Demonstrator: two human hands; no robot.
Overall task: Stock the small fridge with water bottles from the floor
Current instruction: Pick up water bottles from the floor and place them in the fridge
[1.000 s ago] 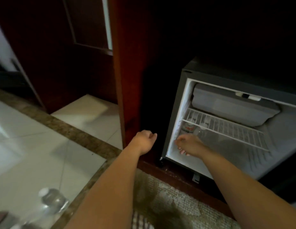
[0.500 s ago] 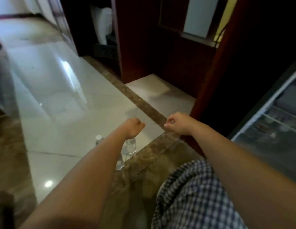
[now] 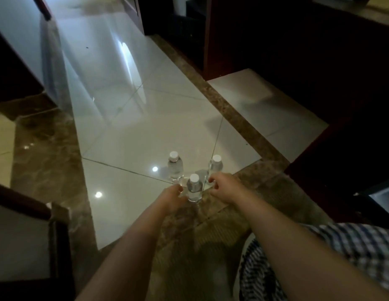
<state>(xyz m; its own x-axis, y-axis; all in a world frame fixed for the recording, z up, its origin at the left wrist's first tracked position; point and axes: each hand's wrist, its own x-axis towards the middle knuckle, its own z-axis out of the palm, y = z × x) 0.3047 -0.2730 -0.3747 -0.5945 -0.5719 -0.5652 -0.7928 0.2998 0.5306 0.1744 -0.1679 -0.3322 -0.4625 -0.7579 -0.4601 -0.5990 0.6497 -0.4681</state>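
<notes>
Bottle (image 3: 194, 189) is flanked by both hands
Upright, it is set just beside left hand (image 3: 173, 197), right hand (image 3: 225, 189) slightly farther; both are loosely curled, nothing held

The left forearm (image 3: 128, 246) and right forearm (image 3: 276, 224), both bare, reach forward and down, drawing closer together toward the wrists. The left hand (image 3: 173, 197) shows its back, fingers loosely curled downward. The right hand (image 3: 224, 189) hangs near it, slightly farther forward, knuckles up, fingers curled under.
</notes>
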